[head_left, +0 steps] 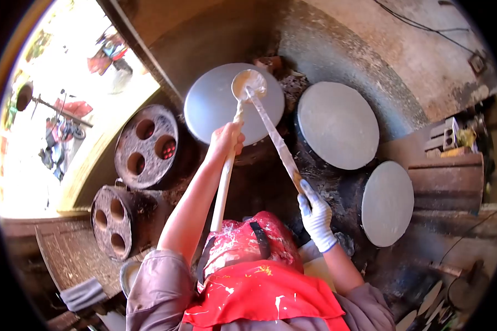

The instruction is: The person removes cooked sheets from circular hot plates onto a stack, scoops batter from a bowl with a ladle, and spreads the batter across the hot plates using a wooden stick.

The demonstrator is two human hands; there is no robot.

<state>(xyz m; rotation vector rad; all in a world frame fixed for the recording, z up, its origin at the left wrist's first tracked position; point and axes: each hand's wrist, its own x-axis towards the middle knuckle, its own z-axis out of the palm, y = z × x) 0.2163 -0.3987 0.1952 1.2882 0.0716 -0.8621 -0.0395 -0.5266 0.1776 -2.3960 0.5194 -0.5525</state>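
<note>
My left hand (225,140), bare, is closed round the long pale handle of a ladle (239,108). The ladle's round bowl (239,84) is over the big grey round plate in the centre and is coated with a whitish, batter-like substance. My right hand (316,216), in a white knitted glove, grips the lower end of a long flat stick (275,134). The stick is smeared with the same whitish stuff, and its far tip lies in the ladle's bowl. The central grey plate (210,99) has a smooth surface.
Two more round grey plates (338,126) (387,204) sit on stoves to the right. Two round blocks with three holes each (159,122) (111,205) stand at the left, the upper one glowing red inside. A curved wall (337,60) rises behind. A folded grey cloth (84,295) lies lower left.
</note>
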